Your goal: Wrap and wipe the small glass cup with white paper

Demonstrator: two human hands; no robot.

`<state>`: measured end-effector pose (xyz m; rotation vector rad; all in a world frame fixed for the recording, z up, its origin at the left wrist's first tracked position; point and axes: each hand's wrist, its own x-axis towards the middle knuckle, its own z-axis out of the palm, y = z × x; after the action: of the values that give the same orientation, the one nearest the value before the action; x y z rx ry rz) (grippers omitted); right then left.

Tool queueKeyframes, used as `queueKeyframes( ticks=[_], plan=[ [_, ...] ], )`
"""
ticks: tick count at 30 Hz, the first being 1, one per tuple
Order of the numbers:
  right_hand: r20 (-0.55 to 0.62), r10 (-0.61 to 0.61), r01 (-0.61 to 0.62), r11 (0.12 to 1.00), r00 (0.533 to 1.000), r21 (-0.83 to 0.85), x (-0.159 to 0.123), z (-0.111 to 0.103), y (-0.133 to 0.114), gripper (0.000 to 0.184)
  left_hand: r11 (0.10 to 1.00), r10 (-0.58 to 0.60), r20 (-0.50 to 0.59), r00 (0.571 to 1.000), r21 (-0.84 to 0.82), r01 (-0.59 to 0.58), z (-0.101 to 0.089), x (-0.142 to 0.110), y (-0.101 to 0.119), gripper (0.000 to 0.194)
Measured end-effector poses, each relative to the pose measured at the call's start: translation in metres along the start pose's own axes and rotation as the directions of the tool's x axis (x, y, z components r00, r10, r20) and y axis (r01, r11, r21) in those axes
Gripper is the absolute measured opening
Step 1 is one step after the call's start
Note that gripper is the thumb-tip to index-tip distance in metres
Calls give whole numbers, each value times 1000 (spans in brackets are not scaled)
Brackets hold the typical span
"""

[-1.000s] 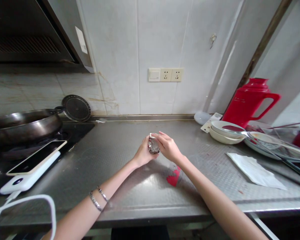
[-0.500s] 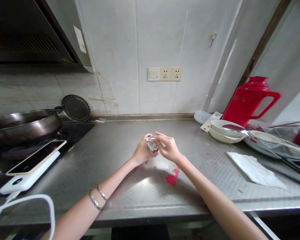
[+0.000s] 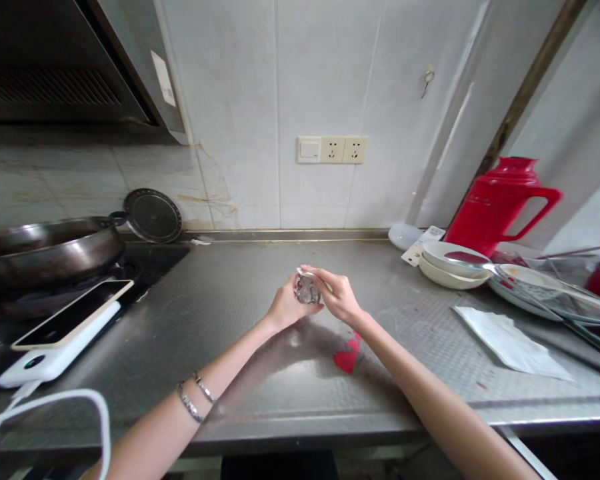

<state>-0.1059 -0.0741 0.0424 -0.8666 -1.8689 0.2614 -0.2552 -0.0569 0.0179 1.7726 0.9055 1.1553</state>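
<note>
Above the middle of the steel counter (image 3: 240, 280) I hold a small, clear, faceted glass (image 3: 308, 291), its round opening tipped towards me. My left hand (image 3: 287, 307) is wrapped round its side and underside. At the rim, the bent fingers of my right hand (image 3: 341, 297) are drawn together. A small whitish bit shows by those fingertips; whether it is a tissue or part of the rim, I cannot tell. On the counter below my right wrist is a red, torn-looking patch (image 3: 346, 359).
A steel pan (image 3: 55, 257) stands on the hob at left, near a phone (image 3: 75, 313) on a white power bank with a cable. To the right are a folded tissue (image 3: 513, 343), stacked white bowls (image 3: 453, 273), a plate with utensils, and a red thermos flask (image 3: 495, 207).
The glass has turned slightly in my hands, and its opening shows more fully. My right fingertips have shifted a little left along the rim, and the whitish bit is clearer.
</note>
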Motion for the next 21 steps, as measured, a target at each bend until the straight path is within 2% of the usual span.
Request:
queueKeyframes(
  ticks=[4,8,12,14,16,18,21],
  plan=[
    [24,-161,162,986,987,-33,-2,0,-2,31,998,15,-60,998,-64,-19,1,1,7,74],
    [48,-285,289,954,957,-86,-2,-2,-7,31,1000,24,-86,996,-11,-25,0,4,9,60],
    [68,-336,340,939,939,-58,-3,-1,-14,29,995,-100,-85,991,2,101,-4,7,3,56],
    [84,-306,309,951,948,-24,-4,1,-17,28,985,-169,-65,984,-38,166,-6,8,0,57],
    [44,-196,196,981,980,-11,-4,2,-18,30,982,-185,-65,981,-61,181,-8,9,-2,58],
    [-93,-38,38,999,995,-8,-3,1,-17,32,986,-159,-83,984,-58,155,-9,10,-2,62],
    [-341,115,-121,993,933,4,1,-3,-12,34,992,-122,-110,986,-36,119,-9,10,-1,67]
  ],
)
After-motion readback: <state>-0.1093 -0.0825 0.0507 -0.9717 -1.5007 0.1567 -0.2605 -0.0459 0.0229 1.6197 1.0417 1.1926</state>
